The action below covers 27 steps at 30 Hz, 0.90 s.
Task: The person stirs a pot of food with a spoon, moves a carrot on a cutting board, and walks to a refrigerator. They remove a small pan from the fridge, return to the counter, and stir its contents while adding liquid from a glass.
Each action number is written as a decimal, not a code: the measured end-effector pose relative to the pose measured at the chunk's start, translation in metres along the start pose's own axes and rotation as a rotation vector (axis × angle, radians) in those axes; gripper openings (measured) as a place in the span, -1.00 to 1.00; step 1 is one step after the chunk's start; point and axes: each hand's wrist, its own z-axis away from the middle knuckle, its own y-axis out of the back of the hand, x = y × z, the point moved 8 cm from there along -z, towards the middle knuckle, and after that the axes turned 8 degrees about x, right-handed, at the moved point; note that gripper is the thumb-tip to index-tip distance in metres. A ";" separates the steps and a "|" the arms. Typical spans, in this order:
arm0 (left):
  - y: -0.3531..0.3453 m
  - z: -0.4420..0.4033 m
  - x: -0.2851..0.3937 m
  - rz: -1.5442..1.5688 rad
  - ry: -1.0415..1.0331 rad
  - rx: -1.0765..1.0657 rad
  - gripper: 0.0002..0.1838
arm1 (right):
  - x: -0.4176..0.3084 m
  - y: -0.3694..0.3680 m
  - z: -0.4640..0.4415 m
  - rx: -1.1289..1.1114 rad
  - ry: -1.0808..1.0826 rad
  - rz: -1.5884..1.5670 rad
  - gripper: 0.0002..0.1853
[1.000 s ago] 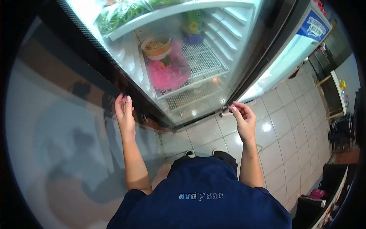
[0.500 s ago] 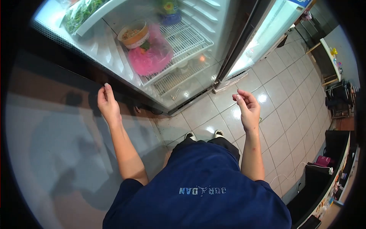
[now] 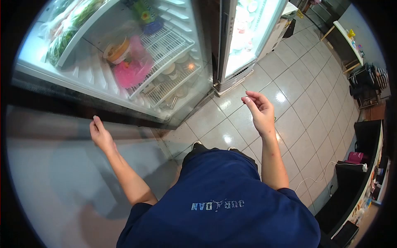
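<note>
The fingers of my left hand (image 3: 101, 134) are closed at the dark edge of a glass fridge door (image 3: 82, 109), at the left; the far side of its fingers is hidden. Behind the glass, a pink plastic bag (image 3: 134, 70) and an orange-and-white bowl (image 3: 116, 50) of food sit on a white wire shelf (image 3: 167, 45). My right hand (image 3: 262, 113) hangs in the air above the tiled floor, its fingers loosely curled, thumb and fingers slightly apart, with nothing visible in it.
A second lit fridge (image 3: 244, 33) stands to the right. Leafy greens (image 3: 68, 37) lie in a fridge compartment at upper left. Grey tiles (image 3: 302, 107) cover the floor. A black desk (image 3: 351, 198) with a trailing white cable (image 3: 320, 177) stands at lower right.
My left hand has moved left and down in view, along with the door edge. The view has shifted, bringing more of the second fridge into sight. My right hand stays raised and loosely curled.
</note>
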 end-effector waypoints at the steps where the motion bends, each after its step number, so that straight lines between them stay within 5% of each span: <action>1: 0.004 0.012 0.008 0.010 0.006 0.021 -0.58 | -0.001 0.007 -0.001 -0.008 0.005 -0.002 -0.71; 10: 0.033 0.119 0.045 -0.029 0.153 0.066 -0.57 | 0.000 0.060 -0.006 -0.135 0.009 -0.033 -0.71; 15: 0.039 0.180 0.090 -0.070 0.037 0.130 -0.58 | -0.005 0.062 -0.001 -0.230 0.031 -0.060 -0.71; 23: 0.025 0.233 0.097 0.051 0.049 -0.198 -0.79 | -0.018 0.063 0.024 -0.267 0.081 -0.069 -0.72; 27: 0.008 0.250 0.106 0.342 0.078 -0.470 -0.71 | -0.022 0.057 0.039 -0.283 0.135 -0.055 -0.72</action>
